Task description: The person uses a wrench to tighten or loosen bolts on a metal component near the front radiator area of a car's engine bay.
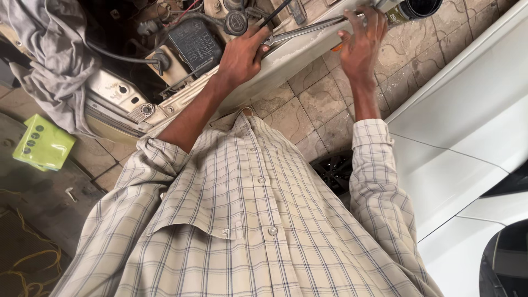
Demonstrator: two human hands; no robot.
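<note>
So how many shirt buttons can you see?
3, down the checked shirt: one high, one in the middle, one lowest. Folds may hide more.

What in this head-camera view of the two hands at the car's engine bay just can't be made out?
- Left hand: its palm covers whatever lies under it on the cream panel edge, beside a long metal wrench.
- Right hand: something orange shows by the thumb; the hand hides the rest.
- Dark can: cut off by the top edge.
- Engine bay: deeper parts lost in shadow, partly draped by a grey cloth.
</note>
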